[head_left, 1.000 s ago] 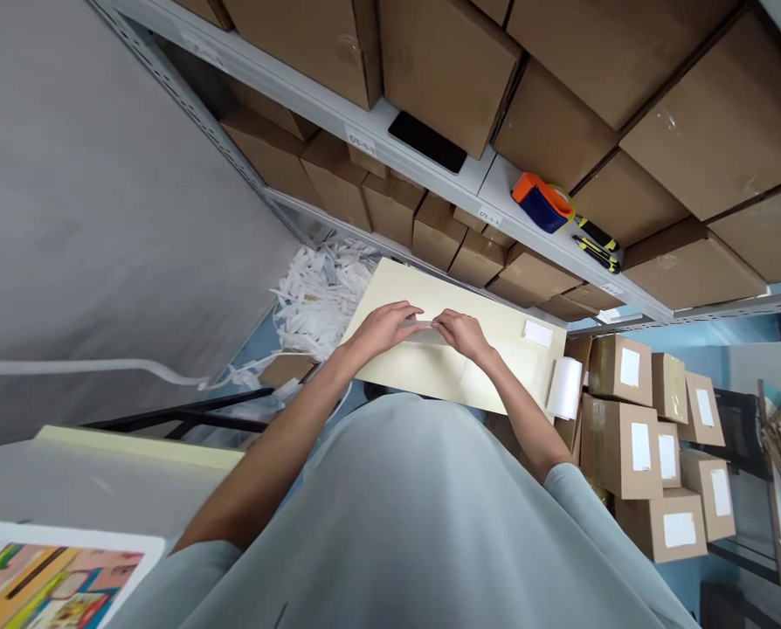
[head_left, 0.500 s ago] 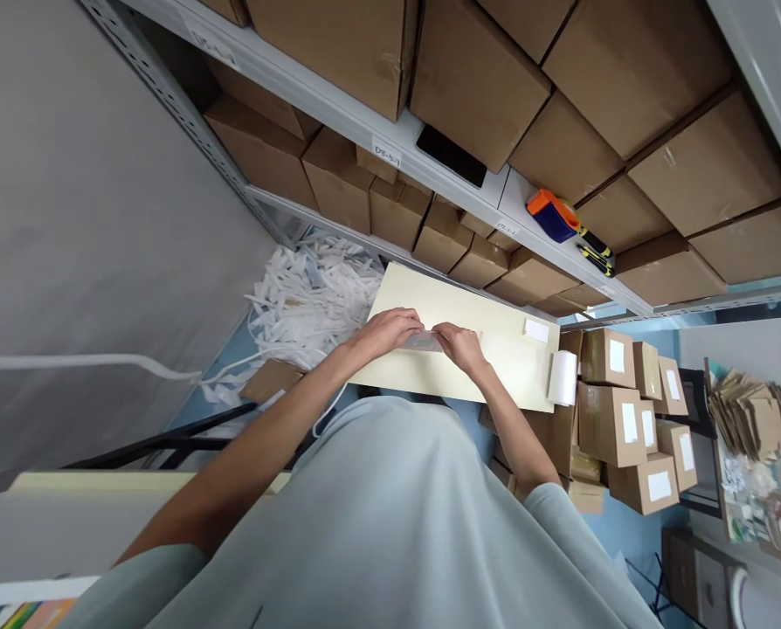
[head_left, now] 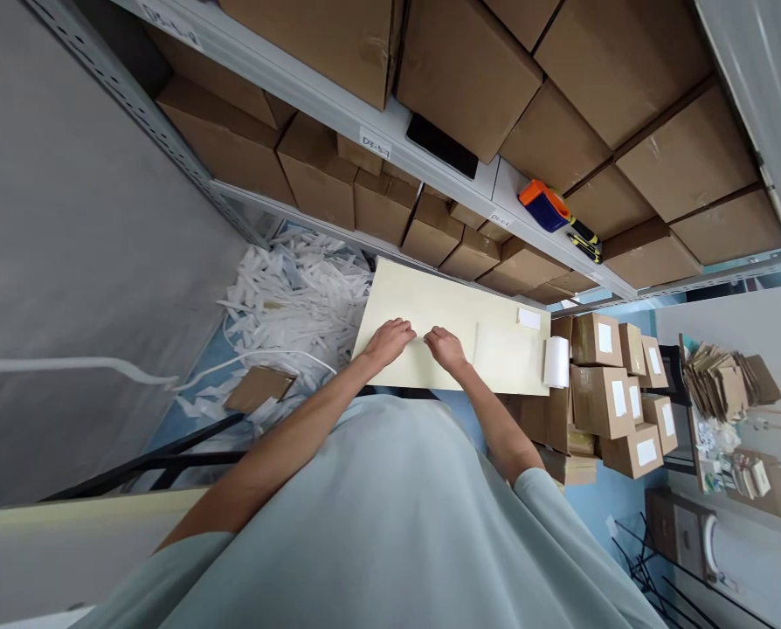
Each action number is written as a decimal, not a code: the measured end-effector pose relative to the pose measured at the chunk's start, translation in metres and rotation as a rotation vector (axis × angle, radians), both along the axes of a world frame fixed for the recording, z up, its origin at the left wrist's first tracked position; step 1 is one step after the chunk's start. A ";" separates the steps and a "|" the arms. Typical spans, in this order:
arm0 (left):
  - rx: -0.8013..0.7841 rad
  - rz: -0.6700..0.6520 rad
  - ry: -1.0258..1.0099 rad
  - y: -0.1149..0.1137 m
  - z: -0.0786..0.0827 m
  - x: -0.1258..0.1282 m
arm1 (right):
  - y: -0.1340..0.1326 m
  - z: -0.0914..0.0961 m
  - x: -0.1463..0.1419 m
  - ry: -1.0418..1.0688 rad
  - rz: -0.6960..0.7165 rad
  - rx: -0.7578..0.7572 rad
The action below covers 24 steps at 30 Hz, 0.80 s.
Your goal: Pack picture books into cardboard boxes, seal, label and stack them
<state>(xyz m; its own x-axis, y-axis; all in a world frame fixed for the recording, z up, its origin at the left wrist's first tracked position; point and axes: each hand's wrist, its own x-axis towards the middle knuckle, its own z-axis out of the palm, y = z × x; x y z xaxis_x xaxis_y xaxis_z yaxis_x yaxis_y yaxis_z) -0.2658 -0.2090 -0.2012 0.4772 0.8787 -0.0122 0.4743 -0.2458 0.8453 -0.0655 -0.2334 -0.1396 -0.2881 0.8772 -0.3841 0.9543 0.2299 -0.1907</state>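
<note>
Over the cream tabletop (head_left: 430,297), my left hand (head_left: 390,341) is closed, fingertips pinched together. My right hand (head_left: 445,348), also pinched, faces it across a small gap. Something small and pale may sit between the fingertips, too small to name. To the right of my right hand lies a faint, pale, see-through sheet (head_left: 505,356). Beyond it are a small white slip (head_left: 528,318) and a white paper roll (head_left: 556,362) at the table's right end.
Shelves of cardboard boxes (head_left: 466,79) rise behind the table, with a black flat object (head_left: 441,147) and an orange-and-blue tape dispenser (head_left: 543,205) on one ledge. White paper strips (head_left: 299,297) heap on the left floor. Labelled boxes (head_left: 604,402) are stacked to the right.
A clear plastic piece showed between my hands before; it no longer shows there. My hands have moved slightly apart, and the whole view has shifted a little.
</note>
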 end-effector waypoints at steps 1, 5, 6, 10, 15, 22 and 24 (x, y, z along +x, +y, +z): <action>-0.033 0.010 -0.001 -0.007 -0.009 0.001 | -0.004 -0.008 0.000 0.008 -0.011 -0.030; -0.155 0.038 0.015 -0.031 -0.038 -0.001 | -0.019 -0.035 0.004 0.043 -0.024 -0.145; -0.189 0.043 0.023 -0.036 -0.044 -0.002 | -0.021 -0.041 0.005 0.056 -0.022 -0.179; -0.290 0.050 0.055 -0.044 -0.061 -0.001 | -0.022 -0.058 0.005 0.079 -0.019 -0.273; -0.343 0.072 0.074 -0.034 -0.069 0.004 | -0.021 -0.062 0.002 0.067 -0.020 -0.286; -0.447 0.090 0.107 -0.006 -0.066 0.005 | -0.029 -0.043 -0.004 0.072 0.121 -0.058; -0.478 0.100 0.115 0.002 -0.064 0.005 | -0.026 -0.040 -0.007 0.033 0.246 -0.018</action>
